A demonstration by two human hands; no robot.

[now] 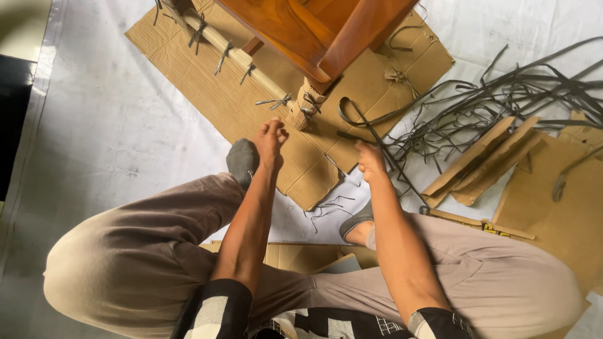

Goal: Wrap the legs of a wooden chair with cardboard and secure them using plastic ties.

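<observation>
A white sheet [113, 119] covers the floor, with flattened cardboard [207, 81] and a wooden furniture leg [352, 34] lying above the hands.

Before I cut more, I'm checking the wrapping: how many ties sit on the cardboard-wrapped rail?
5 ties show: at the rail's top end, next, then, then, and by the wooden leg. More may be hidden beyond the frame.

Two hands are showing, the left hand [271, 139] and the right hand [370, 160], along with two grey-socked feet [242, 162]. One wooden furniture piece [314, 28] is standing on one large flat cardboard sheet [213, 94]. One cardboard-wrapped leg [242, 59] is lying there, bound by about six strap ties. One tangled heap of grey straps [502, 100] is lying at the right, its strands too many to count.
</observation>
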